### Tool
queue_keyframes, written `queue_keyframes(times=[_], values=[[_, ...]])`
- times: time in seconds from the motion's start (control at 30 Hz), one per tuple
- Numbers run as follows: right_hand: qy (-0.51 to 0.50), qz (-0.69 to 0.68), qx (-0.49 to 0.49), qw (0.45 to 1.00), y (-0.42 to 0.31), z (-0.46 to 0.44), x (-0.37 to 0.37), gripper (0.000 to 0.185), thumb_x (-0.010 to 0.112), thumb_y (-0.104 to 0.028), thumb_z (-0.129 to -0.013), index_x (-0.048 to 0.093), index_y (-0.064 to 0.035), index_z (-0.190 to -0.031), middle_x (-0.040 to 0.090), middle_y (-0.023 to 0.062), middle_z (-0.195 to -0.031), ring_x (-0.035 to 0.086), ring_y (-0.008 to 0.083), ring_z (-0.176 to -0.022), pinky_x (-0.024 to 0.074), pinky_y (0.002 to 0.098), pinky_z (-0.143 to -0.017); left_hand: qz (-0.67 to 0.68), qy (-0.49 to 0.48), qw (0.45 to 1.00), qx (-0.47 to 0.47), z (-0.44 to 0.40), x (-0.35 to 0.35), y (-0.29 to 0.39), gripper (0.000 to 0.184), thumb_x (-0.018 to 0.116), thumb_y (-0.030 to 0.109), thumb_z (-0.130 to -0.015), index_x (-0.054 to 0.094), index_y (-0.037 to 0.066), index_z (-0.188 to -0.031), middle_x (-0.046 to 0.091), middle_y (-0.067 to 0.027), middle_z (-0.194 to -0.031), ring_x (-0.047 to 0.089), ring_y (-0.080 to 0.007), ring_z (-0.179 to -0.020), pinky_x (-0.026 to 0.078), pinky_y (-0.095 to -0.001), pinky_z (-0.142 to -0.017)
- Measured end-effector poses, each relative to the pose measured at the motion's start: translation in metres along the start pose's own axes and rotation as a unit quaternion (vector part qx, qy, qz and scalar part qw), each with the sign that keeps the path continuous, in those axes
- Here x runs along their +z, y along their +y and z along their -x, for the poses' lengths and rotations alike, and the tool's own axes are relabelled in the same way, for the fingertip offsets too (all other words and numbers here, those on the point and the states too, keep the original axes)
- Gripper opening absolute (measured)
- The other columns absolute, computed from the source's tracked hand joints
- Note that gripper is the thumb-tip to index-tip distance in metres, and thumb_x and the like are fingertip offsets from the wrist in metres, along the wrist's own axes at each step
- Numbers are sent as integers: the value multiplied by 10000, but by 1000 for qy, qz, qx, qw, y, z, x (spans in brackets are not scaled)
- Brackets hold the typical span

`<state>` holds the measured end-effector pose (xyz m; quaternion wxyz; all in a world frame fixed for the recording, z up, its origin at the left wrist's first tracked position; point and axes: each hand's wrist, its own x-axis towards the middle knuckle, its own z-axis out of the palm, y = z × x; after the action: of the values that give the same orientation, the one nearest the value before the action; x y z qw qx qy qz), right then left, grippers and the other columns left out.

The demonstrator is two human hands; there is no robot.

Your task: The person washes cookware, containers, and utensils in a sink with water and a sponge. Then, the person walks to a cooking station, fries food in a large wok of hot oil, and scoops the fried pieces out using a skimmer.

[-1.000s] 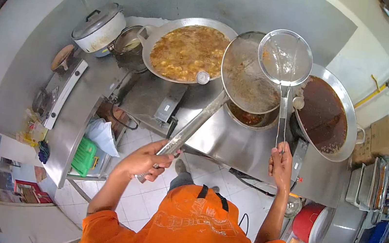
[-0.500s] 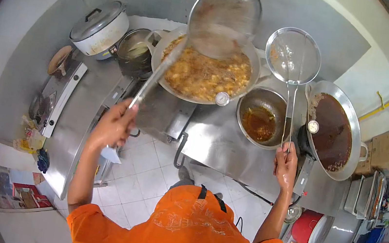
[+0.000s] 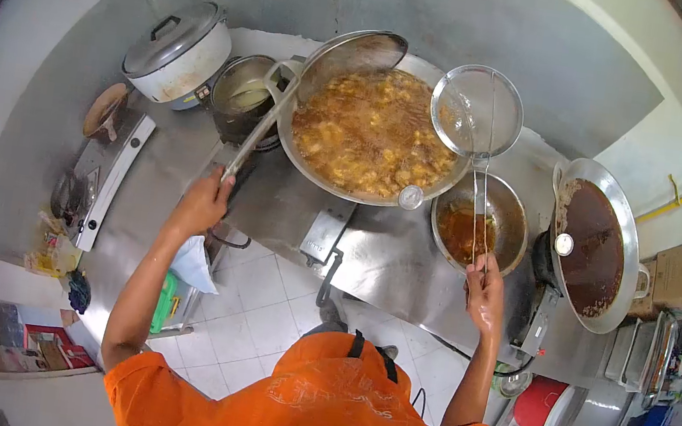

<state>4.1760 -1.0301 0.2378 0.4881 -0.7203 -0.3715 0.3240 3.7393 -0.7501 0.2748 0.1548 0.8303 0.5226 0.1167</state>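
Note:
My left hand (image 3: 203, 202) is closed round the long metal handle of a wide skimmer (image 3: 353, 55). The skimmer's round head leans steeply at the upper left side of a large wok (image 3: 315, 182), where pieces of food fry in bubbling brown oil (image 3: 377, 136). A second tool, a round wire-mesh strainer (image 3: 477, 110), is gripped by its handle in my right hand (image 3: 484, 294). Its mesh hangs over the wok's right edge, above a metal bowl (image 3: 516, 227) with some brown liquid and bits in it. A dial thermometer (image 3: 410, 196) sits at the wok's front rim.
On the right stands another wok (image 3: 601, 320) of dark liquid with its own dial thermometer (image 3: 563, 244). A smaller pot (image 3: 244, 97) and a lidded white rice cooker (image 3: 177, 53) are at the left. Cardboard boxes (image 3: 667, 277) and trays (image 3: 641, 352) lie far right.
The skimmer has dropped from above the wok to its left side, my left hand moving slightly down and left. The strainer has shifted left and down, toward the wok's right edge.

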Motion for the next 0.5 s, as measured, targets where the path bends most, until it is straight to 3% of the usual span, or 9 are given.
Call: queue_keyframes(times=[0.03, 0.1, 0.13, 0.23, 0.33, 0.43, 0.5], values=[[1, -3, 9, 1000, -1, 0, 0, 109, 522, -98, -961, 438, -93, -893, 431, -44, -632, 387, 11, -531, 291, 212, -457, 66, -49, 994, -70, 7, -2, 9, 472, 429, 366, -1001, 504, -49, -1213, 590, -227, -719, 598, -342, -564, 455, -437, -517], [13, 51, -36, 998, 5, -7, -3, 104, 523, -93, -955, 438, -79, -896, 478, 10, -633, 455, 92, -519, 333, 255, -469, 194, -145, 948, -208, 24, -14, 37, 470, 409, 396, -1009, 519, -24, -1191, 546, -118, -641, 557, -219, -468, 434, -389, -424], [20, 78, -58, 995, 6, -12, -5, 102, 523, -90, -951, 439, -72, -898, 501, 37, -634, 490, 133, -513, 355, 277, -474, 295, -183, 903, -252, 32, -16, 38, 442, 392, 425, -1014, 520, 29, -1163, 431, -5, -640, 449, -88, -454, 383, -297, -362], [63, 230, -197, 951, -11, -34, -11, 100, 495, -100, -973, 427, -36, -936, 518, 122, -627, 569, 253, -570, 429, 379, -531, 388, -237, 826, -334, 56, -25, 55, 433, 382, 462, -1011, 525, 72, -1132, 437, 25, -642, 395, -71, -458, 357, -272, -393], [51, 373, -192, 906, -31, -70, -18, 114, 515, -69, -934, 463, 4, -1003, 591, 260, -774, 621, 417, -758, 460, 479, -650, 489, -266, 753, -351, 75, -30, 80, 347, 399, 386, -1022, 487, 76, -1150, 423, 10, -695, 350, -77, -461, 344, -262, -395], [15, 486, -116, 866, -39, -123, -18, 217, 565, -47, -863, 489, 15, -1057, 620, 294, -879, 595, 458, -882, 449, 519, -718, 567, -290, 682, -361, 82, -29, 107, 315, 405, 353, -1026, 480, 80, -1164, 421, 13, -709, 343, -76, -476, 324, -261, -404], [25, 518, -164, 839, 2, -179, -16, 295, 588, -48, -819, 491, 16, -1090, 627, 286, -881, 598, 461, -878, 443, 532, -731, 610, -304, 636, -362, 77, -27, 123, 288, 415, 326, -1025, 476, 76, -1154, 422, 21, -723, 344, -64, -493, 312, -244, -414]])
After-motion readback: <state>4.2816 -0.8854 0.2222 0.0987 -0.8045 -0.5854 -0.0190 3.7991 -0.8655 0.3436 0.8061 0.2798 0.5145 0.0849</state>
